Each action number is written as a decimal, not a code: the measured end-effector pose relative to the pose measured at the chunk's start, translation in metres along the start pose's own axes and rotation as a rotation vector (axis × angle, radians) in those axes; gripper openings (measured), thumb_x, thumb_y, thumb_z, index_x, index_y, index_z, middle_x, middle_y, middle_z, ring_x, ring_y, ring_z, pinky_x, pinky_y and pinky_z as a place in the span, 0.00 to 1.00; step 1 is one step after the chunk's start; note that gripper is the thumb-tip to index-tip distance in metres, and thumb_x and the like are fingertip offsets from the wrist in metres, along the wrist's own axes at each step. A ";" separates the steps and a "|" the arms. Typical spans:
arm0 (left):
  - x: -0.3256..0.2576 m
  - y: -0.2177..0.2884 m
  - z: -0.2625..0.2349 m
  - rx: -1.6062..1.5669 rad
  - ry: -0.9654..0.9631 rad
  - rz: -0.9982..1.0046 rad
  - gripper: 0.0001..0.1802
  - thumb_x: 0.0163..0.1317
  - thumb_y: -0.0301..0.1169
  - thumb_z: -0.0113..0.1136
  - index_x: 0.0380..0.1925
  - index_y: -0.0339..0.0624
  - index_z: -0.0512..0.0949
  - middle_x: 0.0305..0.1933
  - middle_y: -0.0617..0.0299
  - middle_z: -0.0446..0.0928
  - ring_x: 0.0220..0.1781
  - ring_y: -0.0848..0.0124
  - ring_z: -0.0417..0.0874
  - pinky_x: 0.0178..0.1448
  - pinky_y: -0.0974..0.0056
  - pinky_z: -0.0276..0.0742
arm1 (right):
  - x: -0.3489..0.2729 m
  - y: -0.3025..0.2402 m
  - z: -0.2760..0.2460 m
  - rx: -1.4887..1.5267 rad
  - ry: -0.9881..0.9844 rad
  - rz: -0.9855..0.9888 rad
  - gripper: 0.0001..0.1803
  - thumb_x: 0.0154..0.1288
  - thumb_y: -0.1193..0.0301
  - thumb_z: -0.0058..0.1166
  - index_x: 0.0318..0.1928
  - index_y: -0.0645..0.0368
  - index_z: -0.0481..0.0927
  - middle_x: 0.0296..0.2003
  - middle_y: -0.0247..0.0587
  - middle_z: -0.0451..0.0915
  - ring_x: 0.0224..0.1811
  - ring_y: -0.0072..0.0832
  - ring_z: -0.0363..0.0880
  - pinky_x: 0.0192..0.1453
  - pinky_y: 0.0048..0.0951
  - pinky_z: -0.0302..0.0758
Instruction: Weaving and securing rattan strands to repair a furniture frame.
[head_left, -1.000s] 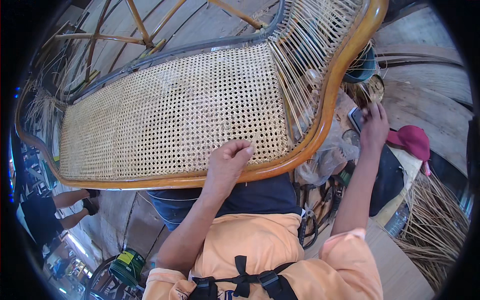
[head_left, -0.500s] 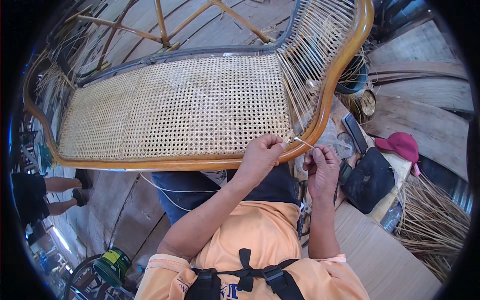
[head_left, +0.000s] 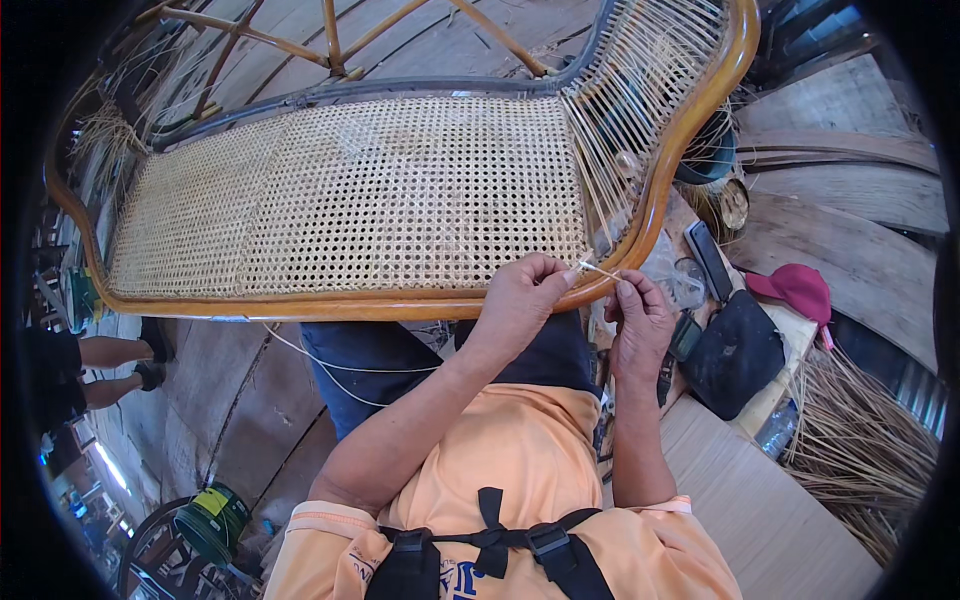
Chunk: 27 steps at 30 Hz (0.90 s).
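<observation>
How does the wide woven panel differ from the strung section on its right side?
The woven panel is a close mesh with small, regular holes; the strung section has separate strands with long gaps between them. The woven panel looks much larger, and the strung section is smaller. Both are pale, and the same glossy brown frame borders them.

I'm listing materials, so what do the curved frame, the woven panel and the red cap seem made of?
Curved frame: probably varnished rattan or wood, given its glossy orange-brown surface. Woven panel: likely matte natural cane, from pale, narrow strips. Red cap: apparently cloth, dull and softly rounded.
</observation>
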<state>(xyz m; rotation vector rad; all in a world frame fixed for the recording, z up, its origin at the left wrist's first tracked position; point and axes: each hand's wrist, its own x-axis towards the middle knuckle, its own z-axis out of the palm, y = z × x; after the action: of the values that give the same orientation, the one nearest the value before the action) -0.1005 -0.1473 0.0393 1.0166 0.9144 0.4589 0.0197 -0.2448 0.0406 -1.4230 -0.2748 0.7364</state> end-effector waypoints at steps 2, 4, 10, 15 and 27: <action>-0.002 0.002 0.001 0.008 0.011 -0.014 0.09 0.58 0.31 0.58 0.30 0.35 0.78 0.22 0.71 0.72 0.22 0.84 0.66 0.26 0.77 0.62 | -0.004 -0.004 0.002 -0.115 0.006 -0.041 0.08 0.62 0.76 0.54 0.42 0.63 0.78 0.25 0.30 0.75 0.24 0.14 0.70 0.28 0.15 0.68; -0.003 0.005 0.003 0.015 0.021 -0.031 0.09 0.58 0.31 0.58 0.29 0.35 0.78 0.22 0.70 0.72 0.22 0.84 0.66 0.26 0.76 0.62 | -0.005 -0.005 0.001 -0.234 0.013 -0.080 0.07 0.62 0.76 0.55 0.41 0.63 0.78 0.25 0.29 0.75 0.24 0.14 0.70 0.28 0.15 0.67; -0.001 0.004 0.004 0.072 0.049 -0.046 0.08 0.56 0.31 0.60 0.25 0.37 0.77 0.20 0.71 0.70 0.22 0.84 0.65 0.25 0.76 0.61 | -0.002 -0.001 -0.003 -0.445 0.024 -0.269 0.06 0.63 0.76 0.54 0.40 0.62 0.78 0.24 0.29 0.74 0.25 0.13 0.69 0.28 0.14 0.66; -0.003 0.004 0.004 0.094 0.070 -0.041 0.08 0.54 0.31 0.60 0.23 0.38 0.76 0.20 0.71 0.70 0.21 0.84 0.64 0.24 0.76 0.60 | -0.007 -0.002 -0.004 -0.407 0.016 -0.269 0.05 0.63 0.76 0.54 0.39 0.62 0.78 0.24 0.29 0.74 0.24 0.13 0.69 0.28 0.14 0.66; -0.005 0.004 0.002 0.123 0.080 0.030 0.08 0.55 0.29 0.56 0.21 0.36 0.73 0.15 0.68 0.70 0.15 0.81 0.68 0.18 0.74 0.63 | -0.011 -0.002 -0.002 -0.409 -0.016 -0.149 0.06 0.64 0.73 0.52 0.37 0.64 0.78 0.22 0.28 0.71 0.21 0.13 0.66 0.25 0.14 0.63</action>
<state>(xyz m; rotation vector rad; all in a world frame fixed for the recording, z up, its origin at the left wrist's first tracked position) -0.1010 -0.1502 0.0453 1.1315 1.0093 0.4754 0.0126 -0.2529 0.0449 -1.7598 -0.5616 0.5897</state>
